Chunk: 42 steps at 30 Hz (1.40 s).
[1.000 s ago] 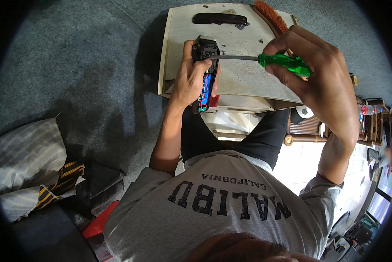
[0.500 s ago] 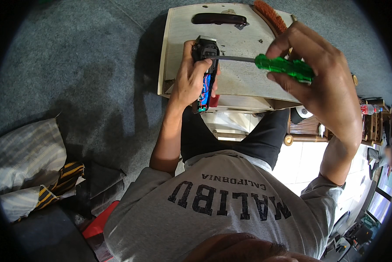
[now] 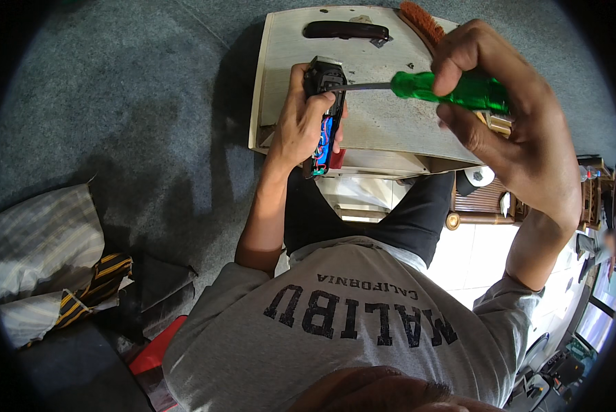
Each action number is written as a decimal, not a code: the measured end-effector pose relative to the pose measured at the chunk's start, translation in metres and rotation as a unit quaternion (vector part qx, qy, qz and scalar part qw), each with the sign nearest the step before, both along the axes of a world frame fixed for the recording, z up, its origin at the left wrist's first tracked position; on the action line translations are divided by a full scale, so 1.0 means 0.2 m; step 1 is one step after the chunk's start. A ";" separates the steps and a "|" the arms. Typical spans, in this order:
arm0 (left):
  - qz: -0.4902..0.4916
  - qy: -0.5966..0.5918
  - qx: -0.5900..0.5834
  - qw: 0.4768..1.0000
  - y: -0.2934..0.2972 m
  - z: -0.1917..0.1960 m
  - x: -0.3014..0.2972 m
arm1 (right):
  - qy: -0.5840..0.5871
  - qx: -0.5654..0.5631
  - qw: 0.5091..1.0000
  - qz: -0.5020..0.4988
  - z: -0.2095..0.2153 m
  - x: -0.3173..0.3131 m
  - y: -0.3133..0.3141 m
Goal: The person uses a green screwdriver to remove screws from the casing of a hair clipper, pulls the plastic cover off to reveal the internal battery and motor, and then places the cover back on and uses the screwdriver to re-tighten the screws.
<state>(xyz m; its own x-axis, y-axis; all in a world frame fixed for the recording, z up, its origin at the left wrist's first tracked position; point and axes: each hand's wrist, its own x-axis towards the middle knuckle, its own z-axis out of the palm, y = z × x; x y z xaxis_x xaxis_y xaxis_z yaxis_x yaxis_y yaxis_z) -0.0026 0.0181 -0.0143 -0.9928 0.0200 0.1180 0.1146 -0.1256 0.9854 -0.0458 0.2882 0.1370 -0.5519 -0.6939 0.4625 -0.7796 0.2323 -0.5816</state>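
Observation:
My left hand [image 3: 300, 130] is closed around an opened black hair clipper [image 3: 325, 75], held upright with its metal blade end away from me. Inside its lower half a blue battery and thin wires [image 3: 324, 134] show. Between the fingers of my right hand [image 3: 510, 103] is a screwdriver with a see-through green handle [image 3: 421, 86]. Its shaft lies nearly level, and the tip meets the clipper's middle by my left thumb; the exact contact spot is too small to make out. Beyond the clipper lies a dark, curved casing piece [image 3: 346, 30] on the tabletop.
The small whitish table [image 3: 377, 127] stands before my knees. A brush with orange bristles [image 3: 421, 26] lies at its far right edge. A bamboo rack [image 3: 490, 201] holds a white roll to the right. Folded cloth [image 3: 43, 247] is heaped on the left.
My right hand has shifted right and turned, and the screwdriver handle now sits slightly higher and more level. The left hand and clipper are almost still.

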 end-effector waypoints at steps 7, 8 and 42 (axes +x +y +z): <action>0.022 0.000 -0.028 0.999 0.03 0.02 0.00 | -0.035 0.004 0.988 -0.153 -0.01 0.05 -0.07; 0.026 0.000 -0.029 0.999 0.03 0.02 0.00 | -0.026 -0.002 0.990 -0.141 -0.02 0.04 -0.07; 0.034 0.004 -0.020 0.999 0.01 0.00 0.00 | -0.023 0.037 0.994 -0.096 0.07 0.17 -0.06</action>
